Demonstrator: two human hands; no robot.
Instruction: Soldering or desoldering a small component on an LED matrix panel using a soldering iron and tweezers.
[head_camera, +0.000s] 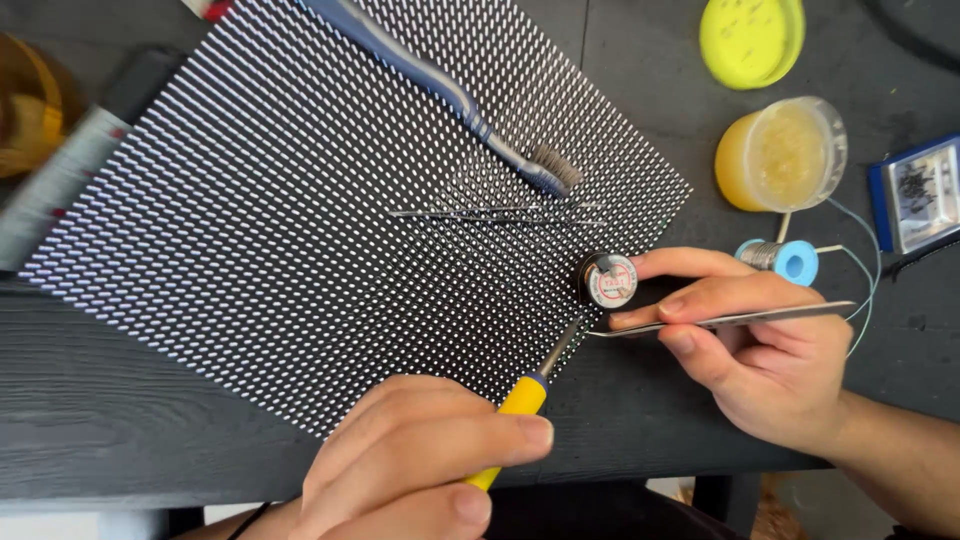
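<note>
Left hand (420, 460) grips yellow-handled soldering iron (520, 400); right hand (760, 340) pinches steel tweezers (730, 318). Both tips meet at black dotted LED panel (300, 200) edge. Risk: tip slips, scorches neighbouring pixels.

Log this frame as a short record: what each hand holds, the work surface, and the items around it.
left hand: grips a yellow-handled soldering iron, tip at the panel's edge
right hand: holds metal tweezers beside a small round tin
panel: dotted LED panel on a dark table
on panel: blue toothbrush
nearby: solder spool, open yellow jar, its lid
</note>
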